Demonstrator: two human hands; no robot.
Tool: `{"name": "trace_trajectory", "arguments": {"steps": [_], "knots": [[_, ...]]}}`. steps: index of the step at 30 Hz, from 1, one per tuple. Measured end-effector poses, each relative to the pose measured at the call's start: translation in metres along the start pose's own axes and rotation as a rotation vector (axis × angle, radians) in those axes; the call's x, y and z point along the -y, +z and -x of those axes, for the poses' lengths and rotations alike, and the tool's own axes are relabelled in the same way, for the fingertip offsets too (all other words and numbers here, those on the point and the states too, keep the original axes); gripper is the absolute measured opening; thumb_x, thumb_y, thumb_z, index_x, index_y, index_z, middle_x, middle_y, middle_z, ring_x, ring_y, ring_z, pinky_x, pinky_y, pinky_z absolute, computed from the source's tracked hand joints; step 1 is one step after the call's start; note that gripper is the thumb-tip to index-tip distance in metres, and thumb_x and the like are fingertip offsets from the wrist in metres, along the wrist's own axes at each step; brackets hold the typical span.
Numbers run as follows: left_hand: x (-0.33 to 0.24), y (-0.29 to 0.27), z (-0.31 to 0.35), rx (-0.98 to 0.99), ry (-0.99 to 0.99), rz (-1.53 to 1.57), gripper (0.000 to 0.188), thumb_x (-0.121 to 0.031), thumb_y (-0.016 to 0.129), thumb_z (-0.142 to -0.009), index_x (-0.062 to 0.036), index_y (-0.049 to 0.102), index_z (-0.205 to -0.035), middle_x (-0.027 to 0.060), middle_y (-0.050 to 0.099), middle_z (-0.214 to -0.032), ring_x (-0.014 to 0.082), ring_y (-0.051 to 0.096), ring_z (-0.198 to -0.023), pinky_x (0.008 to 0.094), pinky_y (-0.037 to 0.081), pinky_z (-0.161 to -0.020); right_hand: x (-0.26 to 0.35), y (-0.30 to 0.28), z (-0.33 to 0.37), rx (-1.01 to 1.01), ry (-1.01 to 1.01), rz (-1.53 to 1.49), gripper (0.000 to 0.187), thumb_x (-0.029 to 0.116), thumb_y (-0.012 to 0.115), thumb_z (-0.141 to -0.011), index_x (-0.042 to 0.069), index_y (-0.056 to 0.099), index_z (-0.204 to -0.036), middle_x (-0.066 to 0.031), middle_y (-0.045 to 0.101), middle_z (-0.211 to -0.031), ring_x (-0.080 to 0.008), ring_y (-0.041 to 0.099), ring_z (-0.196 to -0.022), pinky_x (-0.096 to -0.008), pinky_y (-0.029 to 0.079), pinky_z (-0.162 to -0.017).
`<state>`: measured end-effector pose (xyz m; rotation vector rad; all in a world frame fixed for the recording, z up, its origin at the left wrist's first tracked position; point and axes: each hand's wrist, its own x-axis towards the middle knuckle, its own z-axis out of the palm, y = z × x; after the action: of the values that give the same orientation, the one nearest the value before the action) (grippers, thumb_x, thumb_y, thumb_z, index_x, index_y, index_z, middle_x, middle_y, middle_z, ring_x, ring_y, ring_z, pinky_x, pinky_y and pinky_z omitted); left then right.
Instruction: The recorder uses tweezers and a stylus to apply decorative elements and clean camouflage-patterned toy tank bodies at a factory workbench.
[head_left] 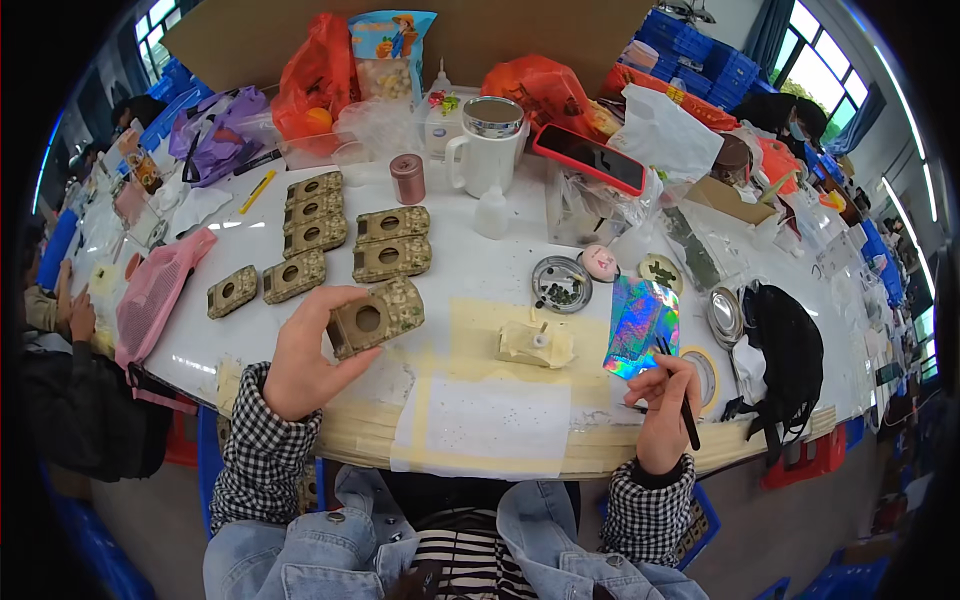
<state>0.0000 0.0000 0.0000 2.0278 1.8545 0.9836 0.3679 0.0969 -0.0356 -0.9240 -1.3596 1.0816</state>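
My left hand (312,350) is closed around a camouflage-painted model tank hull (378,318), gripping it by its ends above the table. A round hole opens in the hull's top. In my right hand (668,405) are slim black tweezers (690,420), their tips by a shiny holographic sheet (642,325). A round clear dish (561,284) with small dark pieces lies beyond that sheet. Between my hands sits a cream, tape-covered block (536,344) with a small peg on top. Several similar hulls (392,257) stand in groups on the table beyond my left hand.
A white paper sheet (483,425) is taped at the front edge. Beyond stand a white mug (487,150), a small white bottle (491,214) and a pink tin (408,180). A red-cased phone (590,158) leans among bags. At right are a tape roll (702,378) and a black bag (785,350).
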Motion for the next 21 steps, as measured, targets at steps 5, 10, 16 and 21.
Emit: {"name": "trace_trajectory", "arguments": {"steps": [5,10,16,21], "knots": [[-0.027,0.003,0.02,-0.057,-0.12,0.574,0.059,-0.004,0.076,-0.067,0.0013,0.046,-0.117,0.0076,0.049,-0.11,0.0149,0.05,-0.104,0.0275,0.041,-0.092,0.005,0.001,-0.002,-0.013,0.033,0.0,0.032,0.026,0.033,-0.101,0.0,0.052,-0.097,-0.0099,0.06,-0.073,-0.0141,0.057,-0.062,-0.0264,0.048,-0.062],[-0.031,0.007,0.016,-0.079,-0.054,0.714,0.06,-0.004,0.072,-0.068,0.0028,0.044,-0.121,0.0071,0.05,-0.11,0.0134,0.051,-0.104,0.0269,0.04,-0.093,0.026,0.016,0.019,0.217,-0.123,-0.234,0.014,0.014,0.045,-0.095,0.002,0.047,-0.089,-0.013,0.059,-0.075,-0.0169,0.056,-0.068,-0.0283,0.048,-0.066],[-0.014,0.033,0.004,-0.325,-0.104,0.789,0.056,-0.01,0.061,-0.077,0.0032,0.04,-0.127,0.0114,0.056,-0.113,0.0172,0.059,-0.098,0.0292,0.05,-0.083,0.103,0.074,0.036,1.294,-0.017,-1.027,0.024,0.023,0.061,-0.089,0.003,0.052,-0.1,-0.0136,0.059,-0.096,-0.0246,0.056,-0.088,-0.0343,0.042,-0.08],[-0.008,0.032,0.007,-0.33,-0.123,0.769,0.055,-0.015,0.063,-0.081,0.0011,0.041,-0.128,0.0099,0.056,-0.115,0.0163,0.057,-0.102,0.029,0.051,-0.081,0.125,0.094,0.026,1.259,-0.167,-0.825,0.049,0.032,0.08,-0.069,-0.001,0.056,-0.096,-0.0069,0.062,-0.088,-0.0168,0.06,-0.078,-0.0272,0.048,-0.067]]}}
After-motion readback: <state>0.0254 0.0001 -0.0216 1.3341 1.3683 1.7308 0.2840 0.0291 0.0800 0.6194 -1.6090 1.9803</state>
